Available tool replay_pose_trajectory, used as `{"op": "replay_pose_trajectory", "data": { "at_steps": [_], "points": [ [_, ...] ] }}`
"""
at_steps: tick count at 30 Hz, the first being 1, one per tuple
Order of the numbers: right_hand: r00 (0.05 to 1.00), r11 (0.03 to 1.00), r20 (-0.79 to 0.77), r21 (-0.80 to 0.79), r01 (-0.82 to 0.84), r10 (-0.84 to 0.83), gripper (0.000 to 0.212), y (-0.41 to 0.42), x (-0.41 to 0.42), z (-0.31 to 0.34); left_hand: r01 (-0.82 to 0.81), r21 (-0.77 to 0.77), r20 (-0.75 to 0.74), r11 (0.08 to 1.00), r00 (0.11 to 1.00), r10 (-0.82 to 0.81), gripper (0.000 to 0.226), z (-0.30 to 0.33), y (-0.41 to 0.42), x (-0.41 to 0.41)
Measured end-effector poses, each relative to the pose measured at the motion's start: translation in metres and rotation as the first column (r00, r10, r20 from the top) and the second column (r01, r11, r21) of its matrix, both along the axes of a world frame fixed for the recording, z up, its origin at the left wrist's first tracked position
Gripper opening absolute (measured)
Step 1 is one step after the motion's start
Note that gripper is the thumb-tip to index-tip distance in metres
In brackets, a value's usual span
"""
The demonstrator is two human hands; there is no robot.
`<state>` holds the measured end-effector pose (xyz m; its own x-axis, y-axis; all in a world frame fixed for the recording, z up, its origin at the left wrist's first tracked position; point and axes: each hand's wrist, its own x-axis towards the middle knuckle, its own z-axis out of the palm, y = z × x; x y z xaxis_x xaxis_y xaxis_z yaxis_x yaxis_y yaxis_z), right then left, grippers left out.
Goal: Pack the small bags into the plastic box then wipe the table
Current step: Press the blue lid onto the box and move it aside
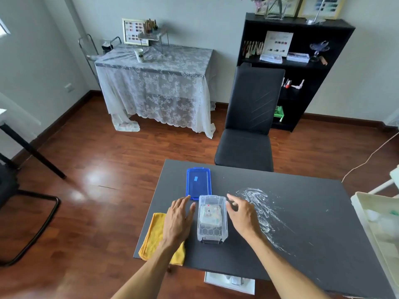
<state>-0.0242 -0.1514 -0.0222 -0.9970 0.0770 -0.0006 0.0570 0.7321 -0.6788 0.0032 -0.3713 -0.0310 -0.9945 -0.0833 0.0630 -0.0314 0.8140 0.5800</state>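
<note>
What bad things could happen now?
The right hand is close to the wet spill, so it might smear it or get wet. The box has no lid; the lid lies behind it, so a bump could tip the bags out.

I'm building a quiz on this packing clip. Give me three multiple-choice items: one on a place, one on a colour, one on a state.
1. Where does the blue lid lie?
A. on the plastic box
B. on the table beyond the box
C. on the chair

2. What colour is the cloth under the left forearm?
A. yellow
B. green
C. white

3. What state is the plastic box in?
A. closed
B. overturned
C. open, with small bags inside

Key: 1 B, it lies flat on the table; 2 A, plainly yellow; 3 C, no lid on top.
</note>
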Motion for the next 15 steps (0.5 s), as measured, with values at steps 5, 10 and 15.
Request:
{"op": "replay_pose_trajectory", "data": {
  "at_steps": [5, 10, 15],
  "points": [
    [0.997, 0.995, 0.058, -0.082, 0.063, -0.058, 0.024, -0.016, -0.057, 0.005, 0.016, -0.016, 0.051, 1.000, 0.999, -0.015, 0.044, -0.003, -0.006, -0.052],
    [0.976, 0.998, 0.219, -0.059, 0.034, -0.020, 0.028, -0.033, -0.093, -0.015, 0.029, -0.123, 0.123, 0.992, 0.992, -0.014, 0.039, -0.015, -0.005, -0.088],
    [0.943, 0.999, 0.330, -0.023, 0.045, -0.035, 0.029, -0.043, -0.113, -0.040, 0.011, -0.119, 0.189, 0.993, 0.982, 0.012, 0.028, -0.035, -0.009, -0.104]
  ]
}}
